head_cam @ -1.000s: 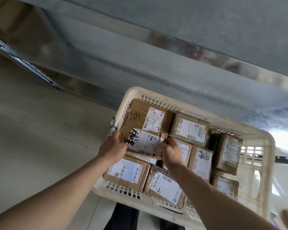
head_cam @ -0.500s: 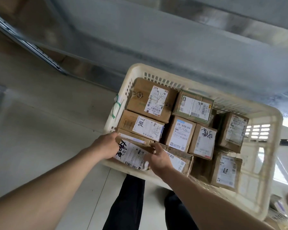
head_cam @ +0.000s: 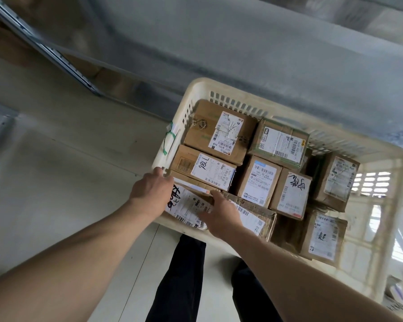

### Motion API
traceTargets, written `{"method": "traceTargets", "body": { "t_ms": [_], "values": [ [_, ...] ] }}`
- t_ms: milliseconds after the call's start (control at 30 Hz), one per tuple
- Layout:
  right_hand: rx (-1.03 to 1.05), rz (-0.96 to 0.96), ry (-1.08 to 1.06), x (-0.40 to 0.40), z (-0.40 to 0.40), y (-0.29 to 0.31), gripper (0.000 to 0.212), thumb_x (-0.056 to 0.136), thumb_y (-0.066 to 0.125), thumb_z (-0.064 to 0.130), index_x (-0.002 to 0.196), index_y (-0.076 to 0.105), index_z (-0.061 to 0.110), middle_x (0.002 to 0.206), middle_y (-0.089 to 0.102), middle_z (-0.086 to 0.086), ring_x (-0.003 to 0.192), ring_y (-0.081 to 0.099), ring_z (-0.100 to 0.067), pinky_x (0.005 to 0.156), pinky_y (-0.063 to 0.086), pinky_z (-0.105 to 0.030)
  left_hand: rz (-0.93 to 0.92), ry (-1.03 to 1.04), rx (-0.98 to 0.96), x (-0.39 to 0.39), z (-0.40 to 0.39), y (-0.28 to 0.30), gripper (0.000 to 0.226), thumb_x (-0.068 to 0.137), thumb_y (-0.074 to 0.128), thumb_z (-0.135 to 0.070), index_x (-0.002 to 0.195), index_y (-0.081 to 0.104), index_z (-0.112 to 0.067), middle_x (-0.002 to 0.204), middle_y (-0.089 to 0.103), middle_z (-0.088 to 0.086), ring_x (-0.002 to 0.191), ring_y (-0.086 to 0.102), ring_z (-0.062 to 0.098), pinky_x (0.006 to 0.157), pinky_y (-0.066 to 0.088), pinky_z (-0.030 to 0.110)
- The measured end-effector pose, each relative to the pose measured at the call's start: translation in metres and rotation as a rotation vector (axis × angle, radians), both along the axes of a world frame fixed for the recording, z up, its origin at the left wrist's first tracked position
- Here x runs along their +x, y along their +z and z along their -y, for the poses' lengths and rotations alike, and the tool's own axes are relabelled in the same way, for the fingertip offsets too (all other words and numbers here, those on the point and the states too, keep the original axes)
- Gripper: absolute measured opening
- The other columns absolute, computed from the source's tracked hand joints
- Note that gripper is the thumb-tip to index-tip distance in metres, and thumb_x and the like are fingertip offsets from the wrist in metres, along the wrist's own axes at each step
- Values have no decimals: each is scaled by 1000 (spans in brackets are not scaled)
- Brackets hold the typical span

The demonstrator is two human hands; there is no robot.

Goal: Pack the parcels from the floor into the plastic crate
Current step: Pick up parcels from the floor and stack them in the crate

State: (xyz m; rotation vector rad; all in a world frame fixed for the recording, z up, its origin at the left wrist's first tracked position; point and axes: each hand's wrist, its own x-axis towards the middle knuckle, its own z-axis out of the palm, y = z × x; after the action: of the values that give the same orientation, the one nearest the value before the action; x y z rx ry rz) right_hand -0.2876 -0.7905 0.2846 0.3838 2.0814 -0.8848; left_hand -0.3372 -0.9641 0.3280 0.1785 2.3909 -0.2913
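A cream plastic crate (head_cam: 379, 224) stands on the pale floor, holding several cardboard parcels with white labels. At its near left corner a parcel with black handwriting on its label (head_cam: 186, 206) lies tilted over the crate's rim. My left hand (head_cam: 150, 190) grips that parcel's left end, fingers reaching over the crate's edge. My right hand (head_cam: 220, 213) holds its right end, lying partly over a crumpled parcel (head_cam: 256, 217). A parcel marked 786 (head_cam: 207, 169) sits just beyond.
A grey metal wall or shelf unit (head_cam: 265, 54) runs behind the crate. My dark trouser legs (head_cam: 179, 282) stand on the floor below the crate. More items (head_cam: 398, 296) lie at the lower right edge. Bare floor (head_cam: 56, 170) spreads to the left.
Both hands have brought the handwritten parcel from the crate's middle-left stack toward the near left corner, lower against the rim. The parcel marked 786 beneath became visible.
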Motion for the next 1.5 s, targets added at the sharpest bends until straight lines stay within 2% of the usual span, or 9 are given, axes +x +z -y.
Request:
{"method": "traceTargets", "body": {
  "t_ms": [133,400,533,667,767,1100,1200,1367,1500],
  "values": [
    [36,-28,43,5,3,-5,62,91,76,27,142,41,24,114,67,-4,89,60,-20,66,51,-27,-7,-72,-30,1,2,-8,43,92,54,-6,134,48,-11,115,51,13,96,60,29,72,52,38],
    [65,-47,19,7,10,-11,60,89,77,30,136,40,24,113,69,-3,91,63,-22,73,58,-34,54,-122,-52,-9,9,-14,46,92,57,-11,137,47,-13,123,50,13,103,60,30,77,50,38],
    [2,26,-28,11,7,-5,90,75,89,36,140,27,34,108,62,2,94,64,-22,77,63,-42,170,-68,-13,-13,10,-13,79,71,85,-36,136,44,-17,123,47,8,105,56,25,80,51,35],
    [41,41,1,13,11,-4,129,69,93,37,154,-3,41,116,62,-3,95,66,-27,80,62,-47,154,-97,-37,-9,10,-17,102,62,88,-46,143,35,-16,126,46,9,106,55,24,83,54,37],
    [79,33,47,12,12,-5,136,72,91,41,155,-17,40,114,63,-3,94,66,-25,82,62,-44,139,-108,-32,-9,12,-17,110,61,88,-49,147,29,-17,130,45,10,108,55,25,84,54,37],
    [74,42,94,10,5,9,140,77,86,44,154,-31,35,117,65,-7,96,64,-24,86,59,-40,139,-64,-8,-7,8,-5,123,55,88,-56,150,17,-22,133,38,11,110,54,26,83,54,37],
    [58,9,61,9,-2,15,138,78,85,46,155,-30,35,129,65,-6,104,65,-25,88,57,-38,127,-38,3,-6,4,4,123,55,87,-59,149,15,-24,131,38,10,108,55,27,82,53,37],
    [27,-58,12,5,-26,38,124,85,77,51,158,-21,31,121,67,-8,93,63,-23,79,52,-34,81,-7,33,-6,-14,31,117,58,83,-61,148,19,-25,126,37,8,108,53,26,83,51,37],
    [9,-134,-25,3,-60,63,107,94,61,59,161,-16,27,128,67,-14,104,66,-30,87,52,-38,51,32,58,-6,-45,59,115,66,75,-66,154,12,-26,138,31,9,118,48,26,90,48,39]
  ]
}}
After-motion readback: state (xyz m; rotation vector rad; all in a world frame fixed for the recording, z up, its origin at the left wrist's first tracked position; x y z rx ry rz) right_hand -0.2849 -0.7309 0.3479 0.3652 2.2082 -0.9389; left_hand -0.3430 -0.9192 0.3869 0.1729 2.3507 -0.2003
